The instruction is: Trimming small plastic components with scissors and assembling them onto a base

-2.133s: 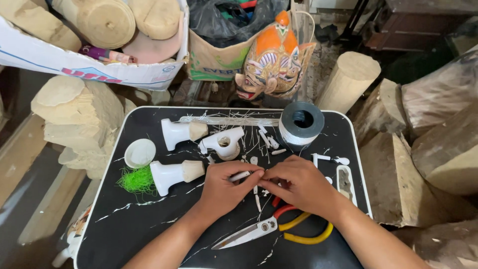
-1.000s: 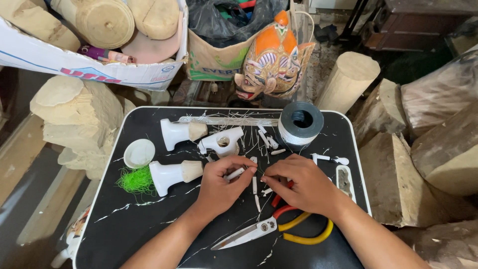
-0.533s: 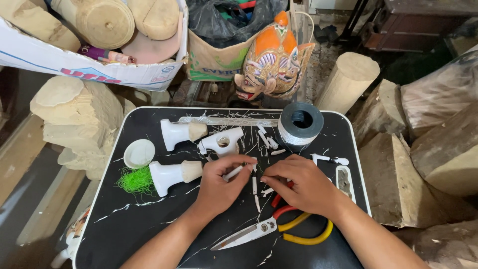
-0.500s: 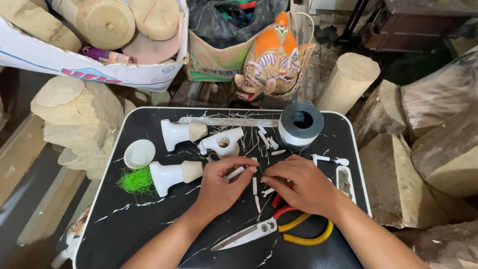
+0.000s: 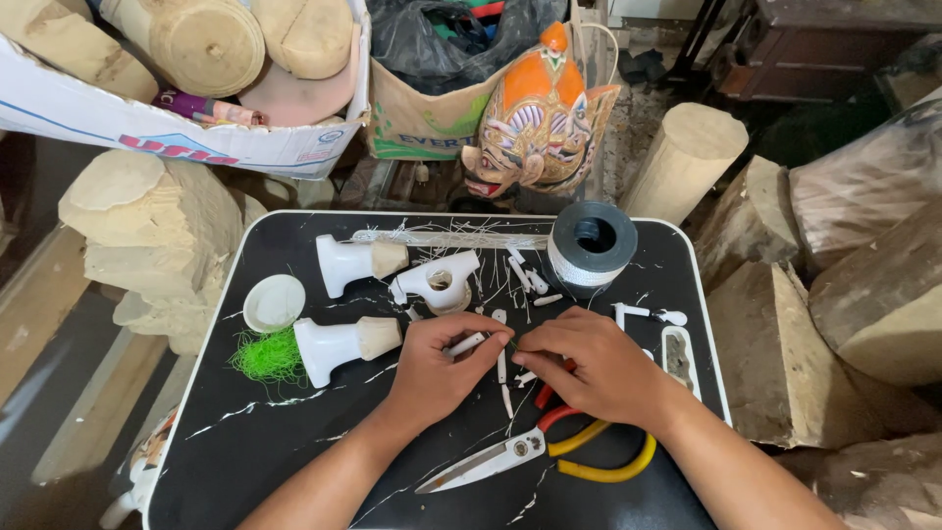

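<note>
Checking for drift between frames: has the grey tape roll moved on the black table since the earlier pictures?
No. The grey tape roll sits at the same spot near the black table's far right corner.

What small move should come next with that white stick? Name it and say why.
Probably bring the right hand in to pinch the free end of the small white stick. The left hand already holds it between its fingers, both hands meet over the black table, and the scissors lie untouched below.
</note>
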